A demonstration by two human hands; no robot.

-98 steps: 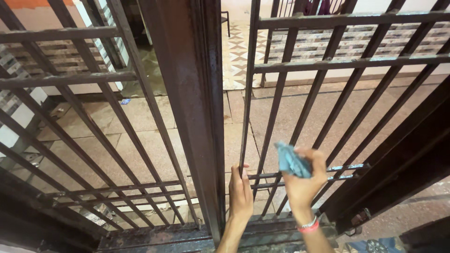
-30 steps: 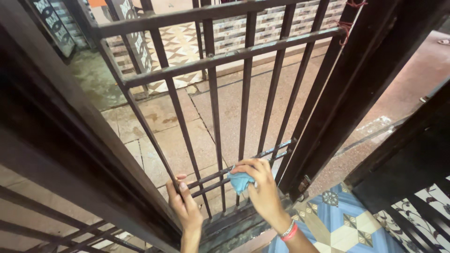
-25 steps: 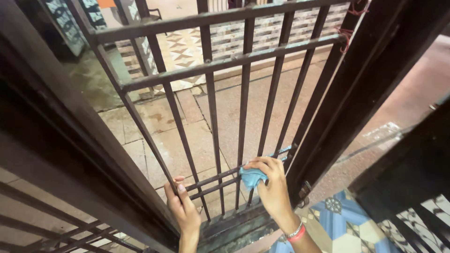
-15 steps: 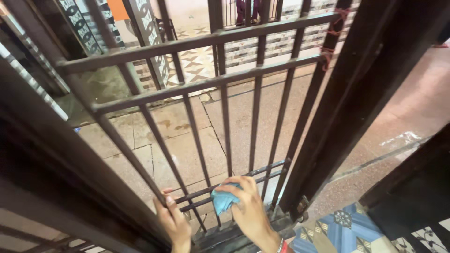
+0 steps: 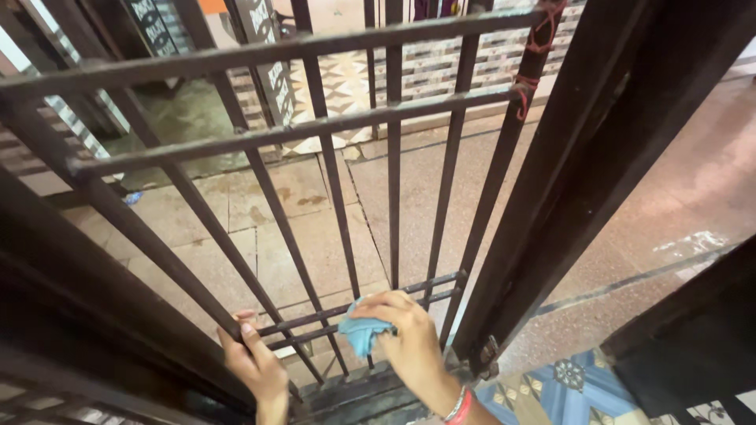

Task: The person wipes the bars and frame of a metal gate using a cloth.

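A dark metal gate (image 5: 394, 118) of upright bars and flat cross rails is seen from above, filling most of the view. A heavy post (image 5: 583, 157) stands at its right edge, and a thick dark frame member (image 5: 87, 299) runs along its left edge. Open paved floor (image 5: 315, 236) is seen through the bars, and beyond the post on the right a wide stretch of reddish ground (image 5: 693, 197) lies free. Patterned blue tiles (image 5: 567, 389) are seen at the foot of the post.

The right hand (image 5: 405, 342) is closed around a bunched blue cloth (image 5: 361, 330), which is pressed against the two low cross rails (image 5: 354, 307) near the gate's bottom edge, between two uprights. A red bangle (image 5: 459, 407) is worn at that wrist.

The left hand (image 5: 253, 364) is wrapped around the leftmost slanting bar (image 5: 157, 252), just beside the frame member, its grip closed on the bar. The hands are kept near each other but apart.
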